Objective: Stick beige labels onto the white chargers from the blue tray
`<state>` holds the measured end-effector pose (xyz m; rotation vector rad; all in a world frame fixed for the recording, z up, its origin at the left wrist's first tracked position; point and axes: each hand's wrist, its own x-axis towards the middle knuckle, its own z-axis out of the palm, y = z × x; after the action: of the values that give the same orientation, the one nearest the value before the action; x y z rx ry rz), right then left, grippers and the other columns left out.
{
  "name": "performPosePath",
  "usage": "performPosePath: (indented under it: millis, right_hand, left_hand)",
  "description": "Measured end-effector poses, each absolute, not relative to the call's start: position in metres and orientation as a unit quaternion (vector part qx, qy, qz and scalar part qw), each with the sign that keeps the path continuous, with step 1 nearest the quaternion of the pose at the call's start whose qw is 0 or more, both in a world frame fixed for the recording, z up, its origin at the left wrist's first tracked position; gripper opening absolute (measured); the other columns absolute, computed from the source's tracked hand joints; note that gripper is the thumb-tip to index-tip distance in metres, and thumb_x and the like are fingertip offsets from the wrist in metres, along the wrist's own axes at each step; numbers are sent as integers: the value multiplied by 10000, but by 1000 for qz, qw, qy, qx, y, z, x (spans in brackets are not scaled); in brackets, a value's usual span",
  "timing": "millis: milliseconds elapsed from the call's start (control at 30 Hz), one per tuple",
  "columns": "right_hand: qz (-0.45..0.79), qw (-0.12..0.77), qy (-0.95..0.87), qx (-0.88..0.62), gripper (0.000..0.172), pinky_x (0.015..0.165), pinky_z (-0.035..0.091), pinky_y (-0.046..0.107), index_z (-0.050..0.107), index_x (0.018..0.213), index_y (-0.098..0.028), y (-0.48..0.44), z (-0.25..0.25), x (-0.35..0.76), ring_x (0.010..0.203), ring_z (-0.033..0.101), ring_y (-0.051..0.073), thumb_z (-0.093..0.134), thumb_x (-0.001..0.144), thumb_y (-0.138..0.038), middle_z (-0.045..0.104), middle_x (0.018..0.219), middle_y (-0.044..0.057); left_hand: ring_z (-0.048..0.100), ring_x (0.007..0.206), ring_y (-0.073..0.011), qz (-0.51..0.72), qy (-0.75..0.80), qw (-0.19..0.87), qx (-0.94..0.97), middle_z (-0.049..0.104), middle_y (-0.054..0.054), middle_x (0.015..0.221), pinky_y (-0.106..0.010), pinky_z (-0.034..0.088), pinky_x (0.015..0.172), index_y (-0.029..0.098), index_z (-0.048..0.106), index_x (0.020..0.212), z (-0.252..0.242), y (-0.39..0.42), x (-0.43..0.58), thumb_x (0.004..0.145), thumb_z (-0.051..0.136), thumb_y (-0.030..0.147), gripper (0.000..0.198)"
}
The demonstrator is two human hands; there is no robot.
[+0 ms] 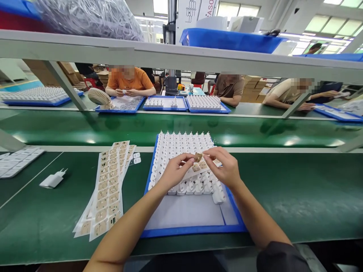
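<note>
My left hand [179, 170] and my right hand [223, 166] meet above the tray, each with its fingers pinched. Between their fingertips is a small brown sticker [197, 157]. A strip of tan stickers [195, 167] on white backing lies at an angle just below, partly hidden by my fingers; which hand supports it I cannot tell. Under both hands, rows of white plug adapters [181, 145] stand with their pins up in a blue-rimmed tray [195, 229]. One adapter [218, 196] sits at the front right of the rows.
Left of the tray lie overlapping sticker sheets [106, 189], with small white labels [137, 158] beside them. A single white plug adapter [53, 179] rests farther left. A green belt [127, 128] runs behind, under a shelf frame [181, 54]. Co-workers sit beyond with more trays [205, 104].
</note>
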<state>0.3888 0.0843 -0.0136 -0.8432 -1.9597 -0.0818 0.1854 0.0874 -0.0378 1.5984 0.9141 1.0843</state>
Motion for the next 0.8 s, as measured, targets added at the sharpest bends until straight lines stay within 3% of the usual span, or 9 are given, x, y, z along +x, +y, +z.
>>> performPosePath:
  millis: [133,367,533,667,800]
  right_hand:
    - [54,462,-815,-346,196,597,591,326,710,1140,-269,86,-7,396,770,669,183,618,969,-241,712,1004,73]
    - [43,420,-853,-308,97,718,599,366,729,963,-248,87,-8,397,870,703,218,632,967,-245,722,965,77]
    - [48,429,-847,-312,101,676,582,352,713,972,-243,81,1,404,826,685,204,612,976,-245,721,969,72]
    - [42,469,-811,-348,80,660,579,362,714,927,-271,69,18,419,775,654,197,647,956,-304,717,951,50]
    - [26,495,-783,-375,91,650,584,368,711,894,-285,57,31,432,784,656,206,658,948,-338,708,920,45]
  left_hand:
    - [684,966,-196,403,369,464,698,760,-63,1049,-321,522,870,199,721,1083,-34,84,186,975,554,402,284]
    - [704,964,-195,383,364,436,729,772,-48,1041,-299,533,816,213,726,1044,-32,80,189,973,554,366,241]
    - [696,982,-197,386,401,412,722,752,-67,1118,-309,543,838,215,644,1268,-38,83,183,967,575,379,350]
    - [682,1044,-223,327,366,325,808,730,-72,1215,-368,534,944,227,636,1276,-34,75,187,969,593,371,342]
    - [546,1350,-297,195,203,169,945,643,-87,1408,-470,421,1140,223,596,1353,-37,56,220,954,571,174,402]
